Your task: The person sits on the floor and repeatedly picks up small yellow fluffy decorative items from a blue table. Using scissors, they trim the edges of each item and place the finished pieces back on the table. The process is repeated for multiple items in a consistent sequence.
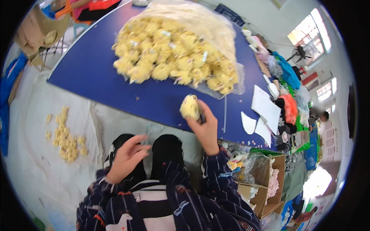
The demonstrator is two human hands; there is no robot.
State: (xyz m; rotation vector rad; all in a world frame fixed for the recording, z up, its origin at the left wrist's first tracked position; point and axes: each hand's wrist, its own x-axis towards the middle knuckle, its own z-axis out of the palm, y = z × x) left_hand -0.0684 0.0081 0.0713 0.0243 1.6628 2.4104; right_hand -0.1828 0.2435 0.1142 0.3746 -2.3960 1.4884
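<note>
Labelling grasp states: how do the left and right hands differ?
The right hand grips a yellow plush piece; the left hand is open and empty. The right hand is at the near edge of the blue table; the left hand is off it. Both are bare, in dark striped sleeves.

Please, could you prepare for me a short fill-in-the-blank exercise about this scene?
1. The fluffy item in the right hand is coloured ____.
2. The left hand holds ____.
3. The tabletop under the plastic bag is coloured ____.

Missing words: yellow; nothing; blue.
</note>
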